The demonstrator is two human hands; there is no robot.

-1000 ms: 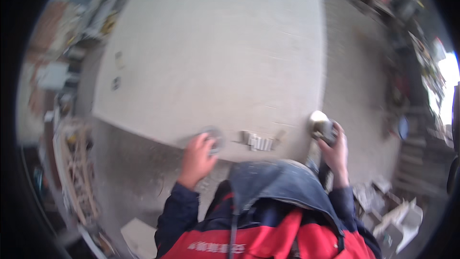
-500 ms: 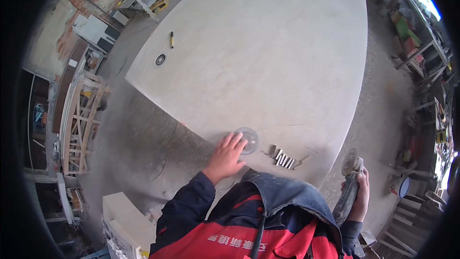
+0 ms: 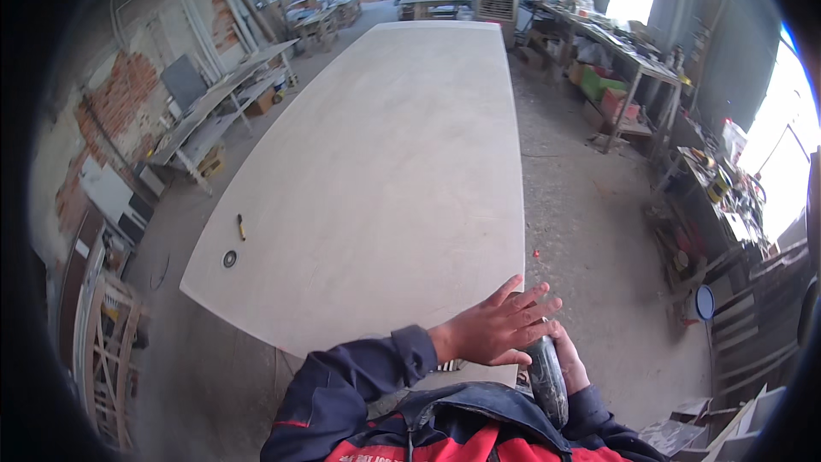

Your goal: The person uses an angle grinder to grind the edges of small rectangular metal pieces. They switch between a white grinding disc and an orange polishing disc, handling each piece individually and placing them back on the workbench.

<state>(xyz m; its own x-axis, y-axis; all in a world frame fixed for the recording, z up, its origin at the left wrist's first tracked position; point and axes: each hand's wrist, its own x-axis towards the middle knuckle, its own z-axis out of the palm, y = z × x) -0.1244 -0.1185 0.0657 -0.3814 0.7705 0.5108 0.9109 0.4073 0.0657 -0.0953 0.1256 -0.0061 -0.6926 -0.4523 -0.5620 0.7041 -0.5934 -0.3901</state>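
My right hand (image 3: 568, 354) is wrapped round the dark, dusty body of an angle grinder (image 3: 547, 383) near the right corner of a large pale board (image 3: 376, 180). Across the grinder's front end reaches my left hand (image 3: 494, 327), its fingers spread. That hand hides the grinder's head; whether it touches it I cannot tell. Below my left wrist, several small metal pieces (image 3: 450, 366) show in part on the board's near edge. Farther off, at the board's left corner, lie a yellow-and-black marker (image 3: 241, 228) and a round grinding disc (image 3: 229, 258).
Along the right run cluttered workbenches (image 3: 629, 56) and a white bucket with a blue rim (image 3: 703, 302). On the left are a long bench (image 3: 227, 85) and a wooden frame (image 3: 111, 351). A dusty concrete floor (image 3: 590, 231) surrounds the board.
My view has tilted up, showing more of the room. My left hand has left the clear round disc on the board and moved right to the grinder, which my right hand still grips.
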